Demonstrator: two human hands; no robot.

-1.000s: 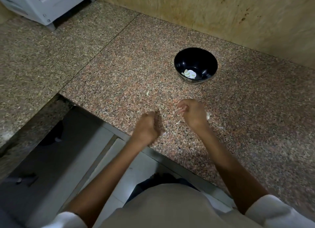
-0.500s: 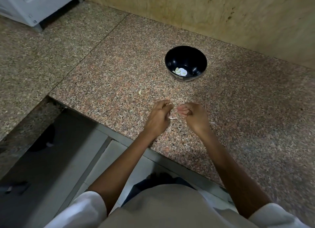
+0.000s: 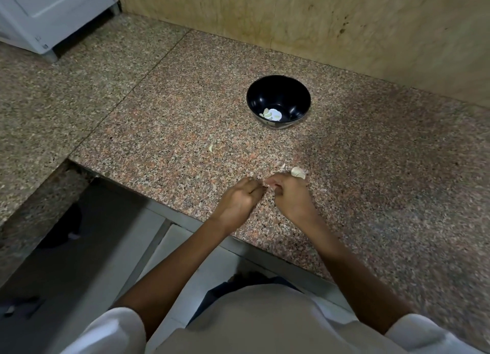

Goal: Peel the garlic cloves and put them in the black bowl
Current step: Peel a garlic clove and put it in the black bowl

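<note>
Near the tabletop (image 3: 164, 131) edge, a clove (image 3: 268, 186) is pinched between the left hand (image 3: 240, 198) and right hand (image 3: 290, 196) and seems mid-peel. Next, the skin must be pulled off before the bowl (image 3: 278, 100), well beyond, is reached.

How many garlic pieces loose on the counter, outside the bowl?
2: one garlic piece left of centre, one just beyond the right hand. Smaller bits may hide under the hands.

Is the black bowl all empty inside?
No, a few pale peeled garlic cloves lie at the bottom of the black bowl.
</note>
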